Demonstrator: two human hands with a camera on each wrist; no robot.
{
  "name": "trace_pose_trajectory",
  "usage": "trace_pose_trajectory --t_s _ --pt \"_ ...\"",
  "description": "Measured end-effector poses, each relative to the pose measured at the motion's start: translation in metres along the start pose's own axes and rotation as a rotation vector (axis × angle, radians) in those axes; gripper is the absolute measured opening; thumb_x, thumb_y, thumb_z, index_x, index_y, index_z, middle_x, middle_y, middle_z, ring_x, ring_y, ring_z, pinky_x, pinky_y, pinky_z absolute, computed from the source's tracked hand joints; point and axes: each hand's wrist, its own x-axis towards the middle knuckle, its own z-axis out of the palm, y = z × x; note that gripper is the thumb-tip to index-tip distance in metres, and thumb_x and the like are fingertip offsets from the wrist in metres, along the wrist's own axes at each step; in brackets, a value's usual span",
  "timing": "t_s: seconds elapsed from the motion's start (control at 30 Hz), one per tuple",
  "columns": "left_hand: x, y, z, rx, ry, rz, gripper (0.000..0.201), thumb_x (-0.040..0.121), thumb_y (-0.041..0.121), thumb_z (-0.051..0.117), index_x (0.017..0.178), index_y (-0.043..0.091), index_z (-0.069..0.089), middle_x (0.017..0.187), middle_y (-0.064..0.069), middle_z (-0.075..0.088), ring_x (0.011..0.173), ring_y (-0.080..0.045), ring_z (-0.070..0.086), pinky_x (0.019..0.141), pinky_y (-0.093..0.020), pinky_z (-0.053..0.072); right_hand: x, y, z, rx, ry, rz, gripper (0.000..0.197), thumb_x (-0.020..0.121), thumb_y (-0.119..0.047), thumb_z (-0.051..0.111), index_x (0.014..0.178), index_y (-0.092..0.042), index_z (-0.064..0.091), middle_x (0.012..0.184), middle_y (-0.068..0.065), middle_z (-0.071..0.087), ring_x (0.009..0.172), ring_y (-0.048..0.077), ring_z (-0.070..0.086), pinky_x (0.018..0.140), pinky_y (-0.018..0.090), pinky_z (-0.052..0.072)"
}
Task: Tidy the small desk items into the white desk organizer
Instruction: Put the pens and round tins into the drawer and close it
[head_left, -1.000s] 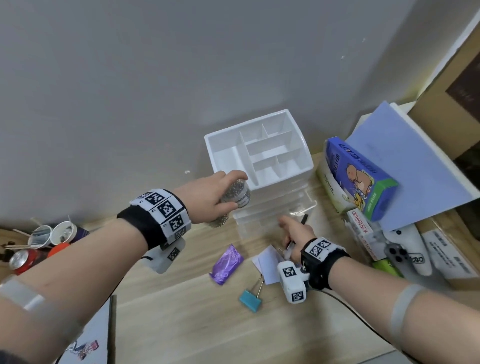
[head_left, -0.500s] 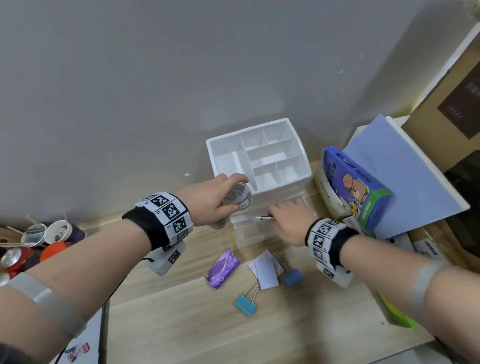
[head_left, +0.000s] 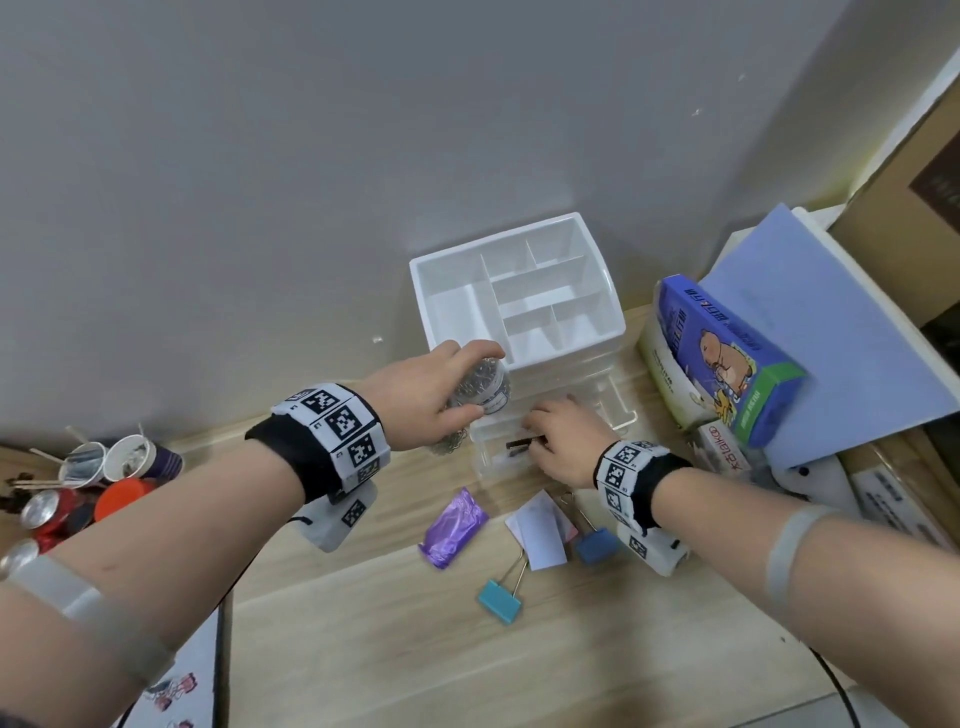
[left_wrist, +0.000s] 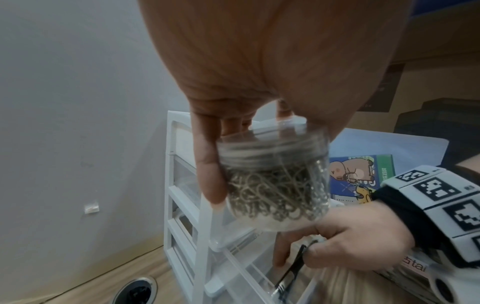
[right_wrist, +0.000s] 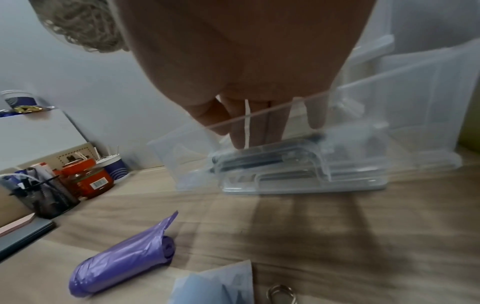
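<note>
We hold the jar of paper clips (head_left: 480, 387) up in our left hand (head_left: 426, 395) beside the white organizer (head_left: 517, 291) (out of the way), while our right hand (head_left: 563, 441) lowers a pinched black pen (head_left: 525, 443) into the open clear drawer (head_left: 550, 441).

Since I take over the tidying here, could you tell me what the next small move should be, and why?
Probably let go of the black pen and draw the right hand back. The hand has the pen low inside the open clear drawer of the white organizer, while the left hand holds the jar of paper clips beside it.
</note>
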Motion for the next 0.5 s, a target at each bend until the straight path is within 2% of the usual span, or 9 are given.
trace_pose_trajectory --t_s 0.07,0.1,0.17,0.2,0.27,0.33,0.4,0.5 --pt "0.0 0.0 -0.002 0.005 0.012 0.005 0.058 0.092 0.042 0.054 0.14 0.04 0.022 0.124 -0.004 0.051 0.103 -0.03 0.061 0.09 -0.048 0.05 -0.02 -0.004 -0.003 0.049 0.151 -0.087 0.034 0.084 -0.029 0.045 0.105 -0.013 0.066 0.101 0.003 0.066 0.096 0.023 0.059 0.088 0.038 0.046" --pt "0.0 0.0 -0.003 0.008 0.017 0.009 0.058 0.092 0.041 0.054 0.14 0.04 0.022 0.125 -0.004 0.051 0.103 -0.029 0.061 0.09 -0.047 0.051 -0.031 -0.008 -0.003 0.066 0.157 -0.133 0.032 0.084 -0.031 0.042 0.099 -0.014 0.065 0.093 0.002 0.066 0.087 0.021 0.059 0.079 0.035 0.047" --pt "0.0 0.0 -0.005 0.02 0.031 0.007 0.058 0.093 0.041 0.055 0.14 0.04 0.022 0.126 -0.003 0.051 0.103 -0.028 0.061 0.089 -0.047 0.051 -0.049 -0.013 0.003 0.05 0.04 -0.169 0.027 0.085 -0.033 0.041 0.091 -0.018 0.063 0.083 -0.001 0.067 0.073 0.017 0.057 0.067 0.031 0.045" --pt "0.001 0.0 -0.006 0.027 0.042 0.002 0.058 0.093 0.041 0.055 0.14 0.041 0.022 0.127 -0.003 0.051 0.103 -0.028 0.061 0.088 -0.047 0.051 -0.053 -0.014 0.008 0.012 -0.042 -0.142 0.025 0.086 -0.033 0.043 0.093 -0.02 0.063 0.083 -0.001 0.069 0.072 0.018 0.058 0.065 0.031 0.045" --pt "0.002 -0.002 -0.008 0.025 0.062 -0.01 0.058 0.093 0.041 0.055 0.14 0.041 0.022 0.128 -0.002 0.051 0.104 -0.027 0.061 0.089 -0.046 0.051 -0.05 -0.008 0.016 -0.042 -0.133 -0.042 0.032 0.088 -0.034 0.048 0.113 -0.02 0.062 0.099 0.001 0.072 0.087 0.021 0.065 0.075 0.036 0.051" --pt "0.004 -0.005 -0.009 -0.013 0.063 -0.022 0.059 0.092 0.039 0.057 0.14 0.041 0.023 0.134 -0.003 0.051 0.111 -0.026 0.059 0.093 -0.044 0.049 -0.042 -0.001 0.021 -0.041 -0.174 0.035 0.045 0.088 -0.035 0.051 0.13 -0.019 0.055 0.115 0.005 0.07 0.103 0.025 0.065 0.085 0.043 0.055" --pt "0.007 -0.008 -0.008 -0.053 0.051 -0.034 0.059 0.092 0.037 0.059 0.141 0.039 0.025 0.137 -0.002 0.05 0.115 -0.023 0.057 0.097 -0.04 0.047 -0.035 0.0 0.022 -0.041 -0.168 0.05 0.046 0.087 -0.031 0.052 0.131 -0.016 0.053 0.118 0.009 0.068 0.106 0.028 0.065 0.086 0.044 0.055" --pt "0.011 -0.009 -0.008 -0.115 0.057 -0.038 0.059 0.092 0.034 0.061 0.141 0.037 0.028 0.132 -0.001 0.053 0.11 -0.02 0.056 0.092 -0.032 0.044 -0.028 -0.002 0.02 0.022 -0.123 0.076 0.051 0.088 -0.029 0.052 0.137 -0.014 0.05 0.127 0.011 0.065 0.111 0.029 0.062 0.09 0.043 0.053"
